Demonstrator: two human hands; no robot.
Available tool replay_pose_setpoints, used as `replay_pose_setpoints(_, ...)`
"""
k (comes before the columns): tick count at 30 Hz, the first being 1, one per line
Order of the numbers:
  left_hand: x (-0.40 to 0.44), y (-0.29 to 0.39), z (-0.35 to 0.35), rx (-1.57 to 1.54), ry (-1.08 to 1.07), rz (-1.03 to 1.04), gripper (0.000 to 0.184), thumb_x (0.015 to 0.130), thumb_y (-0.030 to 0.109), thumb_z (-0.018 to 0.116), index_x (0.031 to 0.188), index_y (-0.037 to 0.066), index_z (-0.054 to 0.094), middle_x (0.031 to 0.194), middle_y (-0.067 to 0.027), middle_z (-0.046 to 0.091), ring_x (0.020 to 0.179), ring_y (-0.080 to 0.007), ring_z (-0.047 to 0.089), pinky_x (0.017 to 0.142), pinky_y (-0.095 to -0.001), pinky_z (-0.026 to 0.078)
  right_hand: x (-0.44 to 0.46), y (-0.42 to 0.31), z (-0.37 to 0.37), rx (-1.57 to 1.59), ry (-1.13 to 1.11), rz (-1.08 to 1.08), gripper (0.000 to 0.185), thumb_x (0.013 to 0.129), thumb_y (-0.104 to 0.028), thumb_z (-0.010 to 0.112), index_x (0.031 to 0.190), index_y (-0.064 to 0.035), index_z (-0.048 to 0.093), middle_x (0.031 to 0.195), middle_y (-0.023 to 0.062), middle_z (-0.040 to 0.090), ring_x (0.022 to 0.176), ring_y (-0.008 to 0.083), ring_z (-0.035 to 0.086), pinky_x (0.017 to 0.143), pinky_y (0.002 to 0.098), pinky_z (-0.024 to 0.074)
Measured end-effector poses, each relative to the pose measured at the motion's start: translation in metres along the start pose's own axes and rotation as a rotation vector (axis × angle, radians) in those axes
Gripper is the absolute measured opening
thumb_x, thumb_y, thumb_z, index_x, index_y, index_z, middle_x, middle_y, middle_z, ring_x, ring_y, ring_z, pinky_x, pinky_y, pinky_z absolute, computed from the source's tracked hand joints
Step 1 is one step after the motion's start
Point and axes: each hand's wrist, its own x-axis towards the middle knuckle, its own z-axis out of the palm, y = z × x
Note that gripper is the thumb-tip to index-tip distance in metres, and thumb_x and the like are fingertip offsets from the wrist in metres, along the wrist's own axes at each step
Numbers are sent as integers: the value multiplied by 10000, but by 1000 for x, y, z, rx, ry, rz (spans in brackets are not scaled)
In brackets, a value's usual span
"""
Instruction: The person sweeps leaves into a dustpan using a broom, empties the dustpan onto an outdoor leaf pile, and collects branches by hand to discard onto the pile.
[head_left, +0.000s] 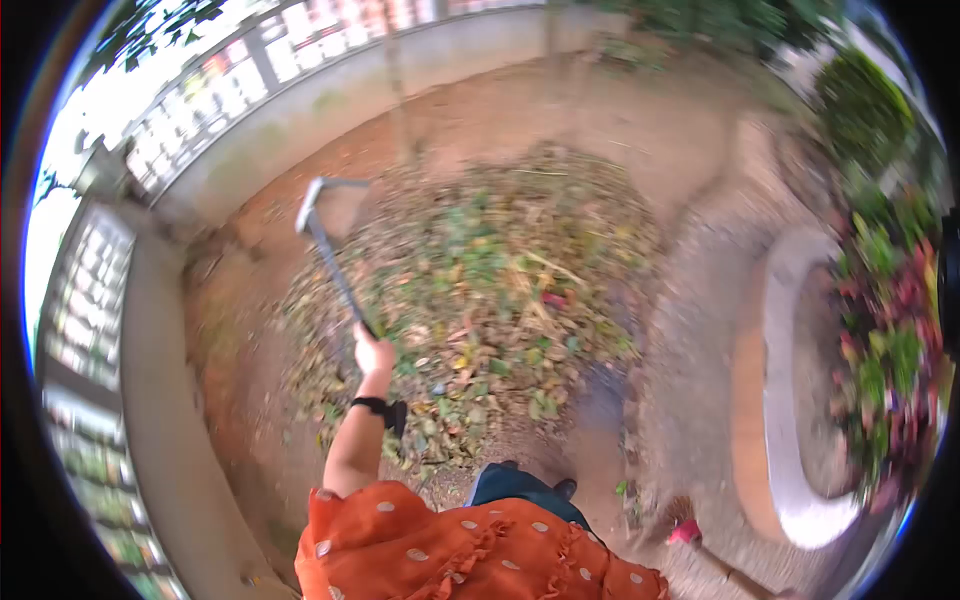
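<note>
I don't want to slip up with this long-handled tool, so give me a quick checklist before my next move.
1. Left hand closed around the long-handled tool: ok.
2. Tool's head clear of the ground: cannot tell, blurred.
3. Leaves gathered: ok, one broad, loose heap.
4. Broom firmly gripped: cannot tell, handle runs to the bottom edge.
5. Heap apart from the curved curb: ok, ground between.

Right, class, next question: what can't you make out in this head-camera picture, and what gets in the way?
All in the head view:
Head of the long-handled tool in the left hand: blur hides its exact form.
Far end of the broom: cut off by the bottom edge, so whether the right hand grips it is unclear.
Ground under the leaf pile: covered by leaves.
</note>
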Motion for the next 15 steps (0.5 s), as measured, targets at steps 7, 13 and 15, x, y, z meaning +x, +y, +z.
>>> replay_pose_setpoints(7,-92,132,11,-984,-576,-367,176,744,31,530,650,107,402,503,2,352,424,-150,391,380,-276,314,-55,-102,40,34,-457,-174,269,693,-58,556,961,-52,545,920,54,627,431,69,336,394,218,286)
replay_pose_setpoints(13,-245,265,-20,-1295,-1276,-758,123,764,52,543,689,81,450,585,-13,463,531,-123,470,437,-236,409,-67,-215,109,22,-718,-430,300,715,-42,593,1007,11,548,1029,120,602,426,94,405,377,207,354)
replay_pose_setpoints(15,-326,274,5,-1394,-1369,-847,89,765,41,538,726,59,461,623,-24,473,540,-133,481,457,-232,430,-69,-283,104,16,-731,-488,288,715,-55,598,994,5,557,1009,122,598,422,97,398,382,208,360)
